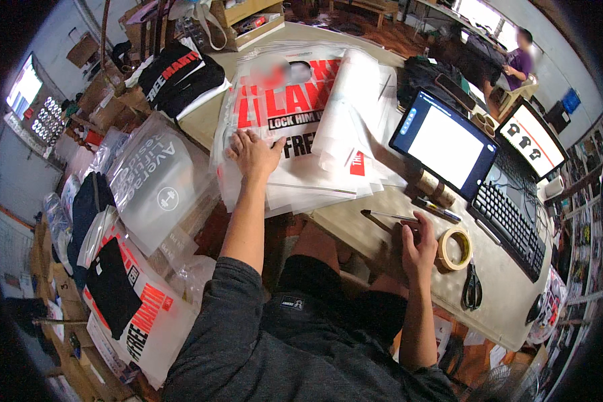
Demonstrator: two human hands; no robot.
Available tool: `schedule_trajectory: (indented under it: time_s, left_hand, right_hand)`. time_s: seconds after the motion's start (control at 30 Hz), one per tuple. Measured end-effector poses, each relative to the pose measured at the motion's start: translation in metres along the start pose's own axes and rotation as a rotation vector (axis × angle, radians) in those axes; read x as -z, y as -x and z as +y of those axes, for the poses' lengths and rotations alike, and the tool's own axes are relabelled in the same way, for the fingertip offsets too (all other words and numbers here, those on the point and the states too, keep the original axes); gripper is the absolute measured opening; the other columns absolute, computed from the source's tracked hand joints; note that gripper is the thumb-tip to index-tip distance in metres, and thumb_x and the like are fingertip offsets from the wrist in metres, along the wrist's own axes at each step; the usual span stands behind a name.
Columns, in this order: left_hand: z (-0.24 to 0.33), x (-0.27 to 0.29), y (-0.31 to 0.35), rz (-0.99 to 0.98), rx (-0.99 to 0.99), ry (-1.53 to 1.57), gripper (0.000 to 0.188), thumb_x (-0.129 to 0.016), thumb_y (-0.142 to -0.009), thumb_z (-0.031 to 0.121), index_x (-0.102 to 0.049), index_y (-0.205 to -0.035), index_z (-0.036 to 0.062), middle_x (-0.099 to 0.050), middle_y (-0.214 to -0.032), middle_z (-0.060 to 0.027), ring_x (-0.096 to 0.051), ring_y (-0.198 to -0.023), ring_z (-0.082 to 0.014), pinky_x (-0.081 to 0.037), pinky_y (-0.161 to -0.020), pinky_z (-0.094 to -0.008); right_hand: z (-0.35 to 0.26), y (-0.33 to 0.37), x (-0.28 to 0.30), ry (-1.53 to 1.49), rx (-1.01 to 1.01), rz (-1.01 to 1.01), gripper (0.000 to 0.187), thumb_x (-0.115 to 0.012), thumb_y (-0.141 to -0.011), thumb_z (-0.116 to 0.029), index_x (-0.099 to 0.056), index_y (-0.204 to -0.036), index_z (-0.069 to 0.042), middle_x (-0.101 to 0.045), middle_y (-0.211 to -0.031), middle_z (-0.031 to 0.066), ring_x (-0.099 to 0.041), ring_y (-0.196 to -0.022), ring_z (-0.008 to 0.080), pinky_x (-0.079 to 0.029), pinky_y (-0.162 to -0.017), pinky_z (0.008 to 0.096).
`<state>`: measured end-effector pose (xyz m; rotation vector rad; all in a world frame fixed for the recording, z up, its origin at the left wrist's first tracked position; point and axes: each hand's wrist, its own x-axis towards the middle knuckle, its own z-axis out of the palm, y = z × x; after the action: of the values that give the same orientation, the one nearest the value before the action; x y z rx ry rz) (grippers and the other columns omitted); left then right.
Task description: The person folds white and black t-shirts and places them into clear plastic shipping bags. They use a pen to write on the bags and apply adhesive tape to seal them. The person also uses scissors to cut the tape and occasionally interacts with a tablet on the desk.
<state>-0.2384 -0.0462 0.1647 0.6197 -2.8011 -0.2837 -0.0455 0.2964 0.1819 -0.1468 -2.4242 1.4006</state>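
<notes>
My left hand [254, 154] lies flat, fingers spread, on a stack of translucent film sheets [288, 184] printed in red and black. A loose roll of whitish film [348, 100] rests on the right side of the stack. Over the table's front edge, my right hand [419, 248] is open, its fingers apart and slightly bent. A thin pen [390, 215] reaches leftward from beside its fingertips; whether they touch it, I cannot tell. Just right of this hand are a roll of yellowish tape [454, 248] and black-handled scissors [472, 286].
A tablet [449, 141], a laptop [532, 141] and a black keyboard [509, 228] stand at the right. Clear printed bags [157, 181] and a folded black garment [116, 288] lie at my left. Black printed shirts [181, 77] sit beyond. A person [519, 63] sits far right.
</notes>
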Motion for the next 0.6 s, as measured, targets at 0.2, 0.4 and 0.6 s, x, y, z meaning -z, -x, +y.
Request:
schedule_trajectory:
  time_s: [0.2,0.4,0.6]
  left_hand:
    - [0.012,0.018,0.005,0.054,-0.063,0.107,0.067,-0.071,-0.077,0.041,-0.052,-0.127,0.0007,-0.049,-0.134,-0.0249,-0.043,-0.128,-0.0386,-0.028,-0.11,-0.0502]
    - [0.026,0.012,-0.002,0.249,-0.372,0.301,0.027,-0.061,-0.078,0.008,-0.059,-0.102,-0.0039,-0.059,-0.114,-0.0243,-0.062,-0.099,-0.0401,-0.05,-0.086,-0.0466]
    - [0.075,0.071,0.014,0.071,-0.579,0.497,0.035,-0.057,-0.076,0.0,-0.063,-0.109,-0.0029,-0.059,-0.124,-0.0211,-0.058,-0.112,-0.0349,-0.049,-0.092,-0.0379]
  right_hand:
    - [0.002,0.001,0.0,0.026,0.027,-0.015,0.034,-0.059,-0.091,-0.01,-0.053,-0.122,0.002,-0.067,-0.1,0.0131,-0.063,-0.093,0.0181,-0.047,-0.084,0.0297]
    - [0.002,0.002,0.001,0.006,0.002,-0.022,0.034,-0.058,-0.091,-0.01,-0.052,-0.123,0.002,-0.068,-0.099,0.0133,-0.063,-0.094,0.0185,-0.047,-0.085,0.03]
    - [0.01,0.003,0.0,-0.023,0.011,-0.014,0.034,-0.058,-0.092,-0.01,-0.051,-0.123,0.002,-0.068,-0.103,0.0146,-0.063,-0.097,0.0185,-0.047,-0.087,0.0297]
